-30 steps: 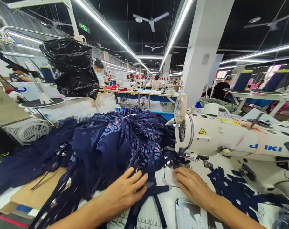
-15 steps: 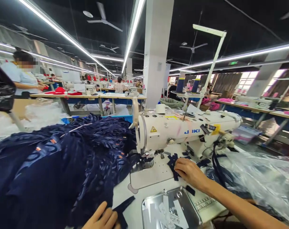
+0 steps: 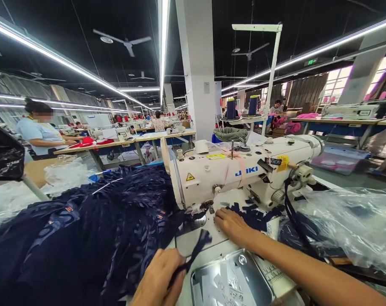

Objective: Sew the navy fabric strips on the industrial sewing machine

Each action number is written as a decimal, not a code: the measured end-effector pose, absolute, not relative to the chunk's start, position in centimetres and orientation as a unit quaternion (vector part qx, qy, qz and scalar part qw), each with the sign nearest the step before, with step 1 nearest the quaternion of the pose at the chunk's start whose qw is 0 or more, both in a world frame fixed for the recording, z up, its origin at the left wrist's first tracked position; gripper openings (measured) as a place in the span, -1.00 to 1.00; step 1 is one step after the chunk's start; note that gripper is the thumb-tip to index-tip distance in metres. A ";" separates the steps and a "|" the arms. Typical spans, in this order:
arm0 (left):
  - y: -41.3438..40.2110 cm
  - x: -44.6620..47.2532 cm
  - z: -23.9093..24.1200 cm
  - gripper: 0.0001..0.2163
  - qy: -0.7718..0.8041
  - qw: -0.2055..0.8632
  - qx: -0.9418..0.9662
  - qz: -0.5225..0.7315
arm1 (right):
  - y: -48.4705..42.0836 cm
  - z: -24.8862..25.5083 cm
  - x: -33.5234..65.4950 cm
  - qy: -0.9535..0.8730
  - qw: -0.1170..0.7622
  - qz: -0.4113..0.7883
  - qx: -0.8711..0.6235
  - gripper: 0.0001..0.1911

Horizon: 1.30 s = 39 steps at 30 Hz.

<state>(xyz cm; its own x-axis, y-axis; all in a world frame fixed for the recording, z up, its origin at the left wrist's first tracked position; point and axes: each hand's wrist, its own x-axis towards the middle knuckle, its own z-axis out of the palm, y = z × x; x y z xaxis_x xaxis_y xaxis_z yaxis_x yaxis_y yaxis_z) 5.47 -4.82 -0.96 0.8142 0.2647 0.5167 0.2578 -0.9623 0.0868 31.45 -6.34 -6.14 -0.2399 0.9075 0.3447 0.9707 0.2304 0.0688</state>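
Observation:
My left hand (image 3: 164,272), at the bottom centre, is closed on a narrow navy fabric strip (image 3: 201,246). The strip's loose end sticks up to the right, in front of the machine bed. My right hand (image 3: 231,225) rests on the bed of a white sewing machine (image 3: 221,174), just right of the needle area. Its fingers are curled down together, and their tips and whatever is under them are hidden. Several short navy strips (image 3: 259,219) lie in a heap behind and right of that hand. A large pile of navy garments (image 3: 84,238) fills the left side.
A metal tray (image 3: 197,280) with pale paper pieces sits at the front. Clear plastic wrapping (image 3: 348,225) lies at the right. A thread stand (image 3: 272,80) rises behind the machine. A co-worker (image 3: 41,131) is at a table on the far left.
My left hand has come up and right, now gripping a navy strip. My right hand has moved left toward the needle area, and the navy strips now lie to its right. The view has shifted.

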 end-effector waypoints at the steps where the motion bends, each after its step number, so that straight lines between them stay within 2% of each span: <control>1: -4.7 6.0 -1.2 -0.86 0.149 0.021 0.951 0.269 | -6.1 -6.0 31.7 -0.778 0.128 -0.125 -0.602 -0.80; 5: -4.0 7.3 -2.4 -0.78 0.152 0.028 0.956 0.250 | -6.4 -5.4 34.3 -0.762 0.219 -0.072 -0.605 -0.76; 7: -4.0 7.6 -2.7 -0.79 0.131 0.021 0.957 0.259 | -7.0 -5.2 35.7 -0.742 0.237 -0.070 -0.623 -0.78; 12: -4.8 9.0 -2.3 -0.84 0.084 0.022 0.944 0.317 | -7.9 -5.3 36.2 -0.764 0.166 -0.102 -0.615 -0.86; 15: -4.6 10.5 -2.0 -0.78 0.139 0.038 0.933 0.331 | -7.3 -5.2 34.8 -0.768 0.100 -0.132 -0.618 -0.87; 18: -2.9 12.0 -2.4 -0.79 0.182 -0.012 0.929 0.323 | -6.2 -4.8 33.1 -0.765 0.076 -0.135 -0.625 -0.83; 21: -0.6 12.8 -3.5 -0.83 0.157 -0.101 0.944 0.273 | -5.3 -4.7 31.5 -0.768 0.125 -0.064 -0.625 -0.79; 24: 0.9 12.6 -4.9 -0.83 0.154 -0.075 0.964 0.204 | -4.8 -5.1 30.6 -0.763 0.174 0.004 -0.622 -0.82; 27: 1.0 11.4 -5.7 -0.81 0.188 0.007 0.963 0.193 | -4.9 -5.9 30.6 -0.748 0.200 -0.023 -0.633 -0.88; 30: 0.3 10.1 -5.8 -0.78 0.157 0.041 0.964 0.213 | -5.3 -6.7 30.8 -0.752 0.220 -0.058 -0.618 -0.89; 34: -0.7 9.0 -5.5 -0.70 0.115 0.030 0.971 0.206 | -5.3 -7.6 30.6 -0.775 0.231 -0.056 -0.585 -0.94; 39: -1.3 8.7 -6.0 -0.67 0.105 -0.026 0.982 0.153 | -4.1 -7.8 29.2 -0.801 0.235 -0.036 -0.550 -0.88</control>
<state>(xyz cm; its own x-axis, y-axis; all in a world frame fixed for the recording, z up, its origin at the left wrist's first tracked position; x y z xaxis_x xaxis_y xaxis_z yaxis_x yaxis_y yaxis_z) 8.74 -1.29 -5.97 0.9312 0.1983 0.3059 0.2142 -0.9766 -0.0189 29.19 -4.07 -7.77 -0.2846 0.8638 0.4158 0.8973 0.3926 -0.2015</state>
